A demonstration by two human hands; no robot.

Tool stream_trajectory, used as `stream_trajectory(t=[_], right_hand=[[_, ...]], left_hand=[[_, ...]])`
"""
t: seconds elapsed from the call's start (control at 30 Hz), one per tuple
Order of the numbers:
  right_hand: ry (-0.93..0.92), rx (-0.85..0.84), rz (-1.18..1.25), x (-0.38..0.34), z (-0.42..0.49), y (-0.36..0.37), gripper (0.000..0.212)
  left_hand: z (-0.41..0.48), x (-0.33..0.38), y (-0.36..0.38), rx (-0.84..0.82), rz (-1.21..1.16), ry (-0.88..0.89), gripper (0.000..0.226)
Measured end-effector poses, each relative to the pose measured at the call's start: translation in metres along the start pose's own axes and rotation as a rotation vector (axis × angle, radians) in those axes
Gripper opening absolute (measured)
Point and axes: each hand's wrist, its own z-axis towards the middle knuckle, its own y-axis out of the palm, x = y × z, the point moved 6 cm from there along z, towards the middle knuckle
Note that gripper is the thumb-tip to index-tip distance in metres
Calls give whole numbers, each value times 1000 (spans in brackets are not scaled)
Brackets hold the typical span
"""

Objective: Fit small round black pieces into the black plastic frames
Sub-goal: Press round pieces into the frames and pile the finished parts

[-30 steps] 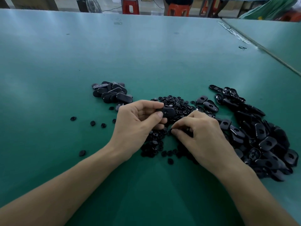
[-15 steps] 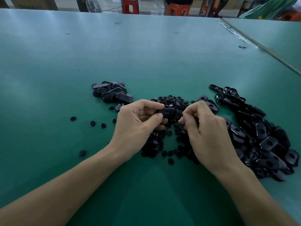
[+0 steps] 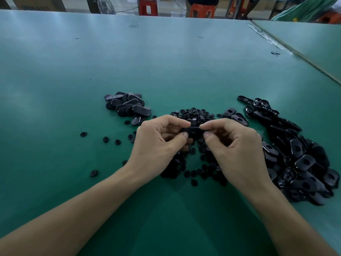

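Head view: the black frame is held just above the heap of small round pieces, its long axis level and running left to right between the two hands. It is an oblong with rounded ends, glossy black, with a small pale mark near its middle. The left hand pinches its left end between thumb and forefinger. The right hand pinches the right end the same way, its other fingers curled under. Loose frames are piled on the green table at the right.
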Motion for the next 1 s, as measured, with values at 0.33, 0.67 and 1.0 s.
stream_trajectory(t=[0.33, 0.67, 1.0], right_hand=[[0, -34, -13, -1, -2, 6, 22], [22, -12, 25, 1, -3, 9, 20], [24, -16, 47, -1, -4, 10, 22]], left_hand=[[0, 0, 0, -16, 76, 7, 19], [-1, 3, 3, -38, 103, 48, 19], [-1, 4, 3, -40, 114, 57, 19]])
